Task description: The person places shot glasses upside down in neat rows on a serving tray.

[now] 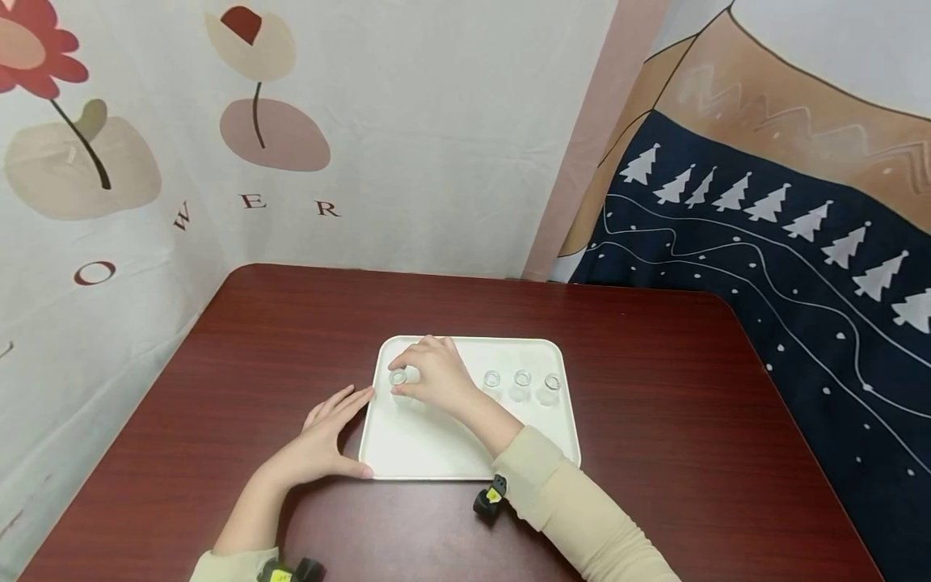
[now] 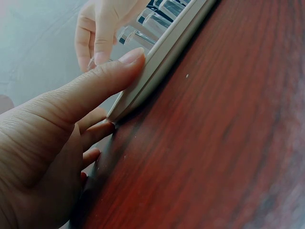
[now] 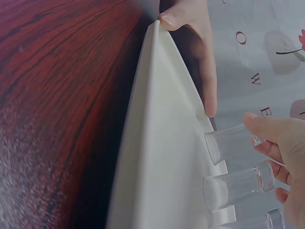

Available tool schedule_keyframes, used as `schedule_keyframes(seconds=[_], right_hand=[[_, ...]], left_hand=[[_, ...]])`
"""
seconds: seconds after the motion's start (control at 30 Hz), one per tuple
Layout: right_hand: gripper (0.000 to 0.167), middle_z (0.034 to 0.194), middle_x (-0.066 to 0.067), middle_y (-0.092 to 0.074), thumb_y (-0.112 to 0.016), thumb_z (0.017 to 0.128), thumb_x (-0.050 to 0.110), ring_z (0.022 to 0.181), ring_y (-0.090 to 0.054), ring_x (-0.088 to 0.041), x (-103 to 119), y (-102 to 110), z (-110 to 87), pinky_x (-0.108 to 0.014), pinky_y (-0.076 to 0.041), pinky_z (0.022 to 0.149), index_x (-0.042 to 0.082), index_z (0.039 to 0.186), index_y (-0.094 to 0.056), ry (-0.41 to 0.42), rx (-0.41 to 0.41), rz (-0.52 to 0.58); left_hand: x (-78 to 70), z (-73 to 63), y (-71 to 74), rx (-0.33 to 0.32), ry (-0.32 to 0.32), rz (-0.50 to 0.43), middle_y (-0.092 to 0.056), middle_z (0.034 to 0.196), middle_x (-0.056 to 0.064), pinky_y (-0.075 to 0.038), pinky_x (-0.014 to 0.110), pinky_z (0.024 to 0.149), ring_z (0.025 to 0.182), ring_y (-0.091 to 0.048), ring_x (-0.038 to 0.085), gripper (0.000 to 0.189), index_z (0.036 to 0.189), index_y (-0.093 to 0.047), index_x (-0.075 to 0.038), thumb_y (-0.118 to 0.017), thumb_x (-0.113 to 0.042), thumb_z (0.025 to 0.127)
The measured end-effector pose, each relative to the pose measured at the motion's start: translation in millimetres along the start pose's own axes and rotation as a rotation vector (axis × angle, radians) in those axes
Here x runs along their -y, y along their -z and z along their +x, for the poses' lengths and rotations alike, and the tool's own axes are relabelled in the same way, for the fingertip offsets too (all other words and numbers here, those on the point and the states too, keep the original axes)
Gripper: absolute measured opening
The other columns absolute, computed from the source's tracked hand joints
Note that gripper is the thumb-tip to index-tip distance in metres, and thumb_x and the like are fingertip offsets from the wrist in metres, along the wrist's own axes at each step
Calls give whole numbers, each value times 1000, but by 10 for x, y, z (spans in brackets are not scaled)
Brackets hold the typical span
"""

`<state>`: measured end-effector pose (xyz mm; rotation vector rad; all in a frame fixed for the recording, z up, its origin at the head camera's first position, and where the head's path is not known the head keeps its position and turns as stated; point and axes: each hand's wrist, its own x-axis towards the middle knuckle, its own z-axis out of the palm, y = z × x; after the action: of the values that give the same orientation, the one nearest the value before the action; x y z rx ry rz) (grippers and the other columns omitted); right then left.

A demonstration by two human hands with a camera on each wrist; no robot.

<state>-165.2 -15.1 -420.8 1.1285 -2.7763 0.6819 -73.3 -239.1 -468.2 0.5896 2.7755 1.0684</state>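
Note:
My right hand [image 1: 436,376] reaches over the left part of a white tray [image 1: 429,453] and pinches a small clear glass vial [image 3: 228,143] near its mouth, between thumb and fingers. Whether its base touches the tray is hard to tell. Beside it another clear glass vial [image 3: 236,188] stands upright; in the head view my right hand hides that spot. Farther right on the tray are more clear vials [image 1: 521,384] in a row. My left hand [image 1: 320,444] touches the tray's left edge, thumb at the near corner and straight fingers farther up the side.
The tray lies on a dark red wooden table [image 1: 655,388]. Behind the table hang a pale flower-print cloth [image 1: 436,162] and a dark blue cloth with white trees [image 1: 727,242]. A black wrist camera [image 1: 489,501] sits at my right cuff, over the tray's near edge.

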Motion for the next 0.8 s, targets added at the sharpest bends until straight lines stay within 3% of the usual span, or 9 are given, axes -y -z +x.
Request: schedule_keyframes(seconds=[0.23,0.57,0.8], right_hand=[[31,105,15,-68,-77,78,39,105,-52,-7,1,-17,10,-30,-30,94,27,107,-73,-13,33,-32],[35,107,16,-67,-77,78,42,103,-51,-7,29,-16,14,-30,-30,93,28,109,-72,-11,46,-102],[42,110,14,-66,-76,78,45,104,-51,-8,29,79,-52,-32,-31,93,27,115,-69,15,11,-90]], left_hand=[[-18,-9,13,-3,1,-4,-35,150,12,-12,65,98,138,-16,40,115,148,-34,-7,-86,-52,56],[-15,-11,2,-3,-2,-4,-35,150,12,-11,64,99,139,-16,39,116,148,-34,-6,-86,-53,56],[-12,4,5,-4,-4,5,-35,150,12,-12,64,100,138,-17,40,116,148,-34,-6,-86,-52,56]])
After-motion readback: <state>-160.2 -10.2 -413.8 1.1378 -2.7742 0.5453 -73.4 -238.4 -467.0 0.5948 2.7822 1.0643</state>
